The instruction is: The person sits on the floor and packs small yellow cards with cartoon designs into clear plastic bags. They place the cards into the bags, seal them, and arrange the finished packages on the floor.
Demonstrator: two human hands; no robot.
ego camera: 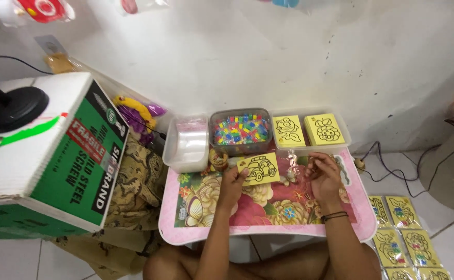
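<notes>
So the left hand (233, 182) is up off the little pink table (185, 231), forearm reaching straight forward from the lap, fingers pinched on the left edge of a yellow card (259, 168) with a car outline on it. The card sticks out to the right of that hand, face up and roughly level. The right hand (324, 173) is just right of the card, palm down, fingers curled in loosely around something small and clear; can't really tell what it is or how firmly it's gripped. There's a black band on that wrist. Just beyond both hands sit three tubs: a clear one (186, 147), one full of coloured bits (241, 129), and one with two stacks of yellow cards (310, 129).
</notes>
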